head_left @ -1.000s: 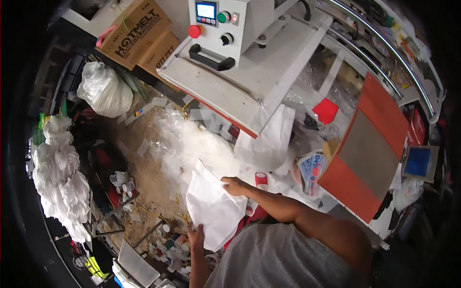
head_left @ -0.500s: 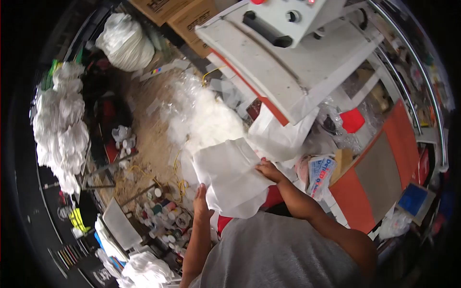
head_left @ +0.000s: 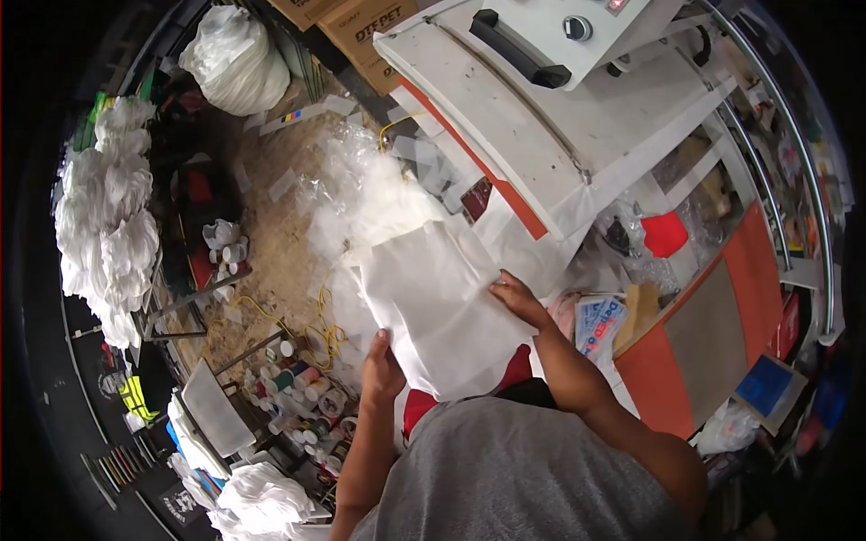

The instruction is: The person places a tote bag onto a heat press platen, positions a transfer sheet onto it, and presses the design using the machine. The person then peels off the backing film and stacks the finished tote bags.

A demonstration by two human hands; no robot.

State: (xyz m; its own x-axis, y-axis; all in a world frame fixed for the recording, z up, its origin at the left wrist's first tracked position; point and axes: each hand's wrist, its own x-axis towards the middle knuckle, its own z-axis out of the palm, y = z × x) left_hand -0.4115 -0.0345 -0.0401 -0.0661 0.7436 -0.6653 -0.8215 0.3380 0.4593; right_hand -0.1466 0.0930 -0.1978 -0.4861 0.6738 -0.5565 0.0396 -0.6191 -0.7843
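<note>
A soft, white rectangular cloth piece, bag-like in shape [head_left: 437,311], hangs spread in front of my body, with creases running across it. My left hand [head_left: 383,368] grips its lower left edge, thumb up and the fingers mostly hidden behind. On the opposite edge, my right hand [head_left: 520,299] is closed with the thumb on top of the cloth. Beyond the far edge lies a bright white heap [head_left: 388,203] with clear plastic around it on the floor. A red item [head_left: 516,368] shows below the cloth near my lap.
A pale machine table [head_left: 514,99] with a black-handled control box [head_left: 586,36] stands at upper right. An orange and grey board [head_left: 704,334] lies at right. Bottles and jars [head_left: 307,397] crowd the lower left. White bundles [head_left: 108,225], a full sack [head_left: 236,63] and boxes [head_left: 370,36] stand around.
The cloth is spread a little longer, its far edge now further from me. My right hand has shifted slightly right and up; my left stays near its place. The view has tilted slightly.
</note>
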